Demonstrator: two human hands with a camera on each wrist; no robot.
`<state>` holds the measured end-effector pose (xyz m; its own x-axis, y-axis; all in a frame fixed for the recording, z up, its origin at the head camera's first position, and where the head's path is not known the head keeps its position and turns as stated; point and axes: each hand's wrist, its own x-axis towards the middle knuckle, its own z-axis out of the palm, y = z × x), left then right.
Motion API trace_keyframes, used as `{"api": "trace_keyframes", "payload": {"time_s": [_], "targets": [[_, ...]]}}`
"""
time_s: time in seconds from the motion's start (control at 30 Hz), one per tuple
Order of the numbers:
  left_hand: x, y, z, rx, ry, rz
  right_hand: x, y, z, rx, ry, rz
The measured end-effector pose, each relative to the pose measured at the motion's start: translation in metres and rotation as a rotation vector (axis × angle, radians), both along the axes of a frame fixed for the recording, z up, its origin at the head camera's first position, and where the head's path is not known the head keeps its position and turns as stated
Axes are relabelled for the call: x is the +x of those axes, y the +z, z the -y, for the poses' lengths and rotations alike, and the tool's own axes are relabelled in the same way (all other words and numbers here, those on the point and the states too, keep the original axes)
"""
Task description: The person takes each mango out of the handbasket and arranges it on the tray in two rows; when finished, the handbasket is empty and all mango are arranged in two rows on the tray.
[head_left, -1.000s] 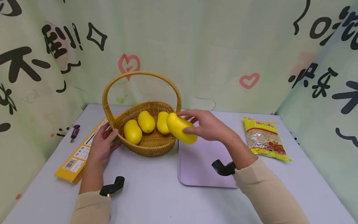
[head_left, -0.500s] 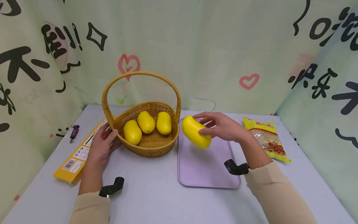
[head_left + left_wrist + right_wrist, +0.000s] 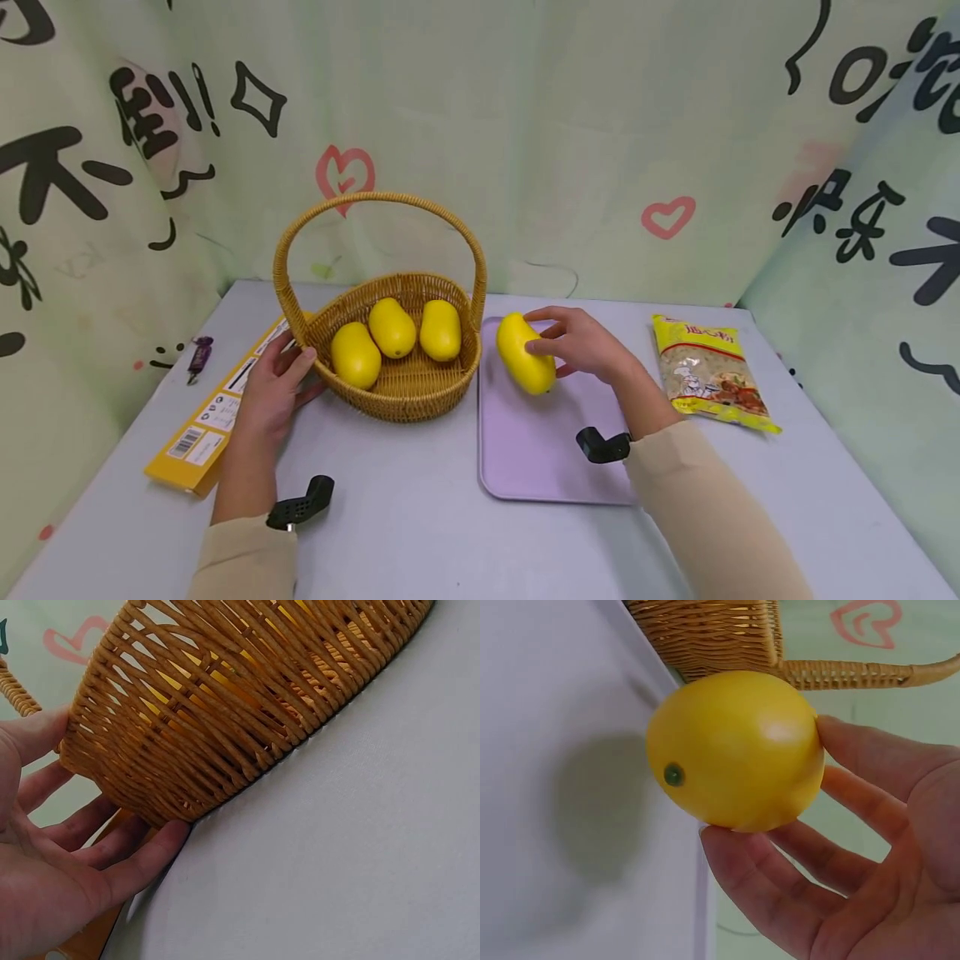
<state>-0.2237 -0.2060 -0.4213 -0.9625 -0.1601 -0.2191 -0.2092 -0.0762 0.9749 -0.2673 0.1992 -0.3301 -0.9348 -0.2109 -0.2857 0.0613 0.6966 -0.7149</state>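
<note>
Curtain (image 3: 525, 125) printed with dark lettering and red hearts hangs behind the basket, and the pale worktop (image 3: 375, 525) spreads beneath it and out to both sides. The basket (image 3: 401, 407) itself, woven with a tall arched handle, stands in front of you. Just to the basket's right lies a flat lilac tray (image 3: 547, 471). To its left you have a long yellow box (image 3: 202, 433) with white labels, and well off to its right, past the tray, a yellow-edged food bag (image 3: 712, 375).

Your left hand (image 3: 270, 383) grips the basket's left side, thumb at the rim and fingers against the outer wall. Your right hand (image 3: 585, 342), right of the basket, has its thumb and fingers pinching a yellow fruit (image 3: 520, 358), held above the tray with its shadow falling below. Three more yellow fruits (image 3: 356, 356) lie inside the basket, one by the left wall. Smallest, a purple packet (image 3: 200, 357) sits left of the basket, beyond the box.
</note>
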Motion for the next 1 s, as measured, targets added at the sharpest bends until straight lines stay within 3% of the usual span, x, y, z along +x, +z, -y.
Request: {"api": "trace_keyframes", "payload": {"time_s": [0.63, 1.0], "targets": [[0.001, 0.001, -0.001, 0.004, -0.001, -0.004, -0.017, -0.032, 0.020, -0.068, -0.175, 0.073], [0.001, -0.001, 0.002, -0.013, -0.006, -0.004, -0.024, -0.034, 0.022, -0.099, -0.147, 0.119]]}}
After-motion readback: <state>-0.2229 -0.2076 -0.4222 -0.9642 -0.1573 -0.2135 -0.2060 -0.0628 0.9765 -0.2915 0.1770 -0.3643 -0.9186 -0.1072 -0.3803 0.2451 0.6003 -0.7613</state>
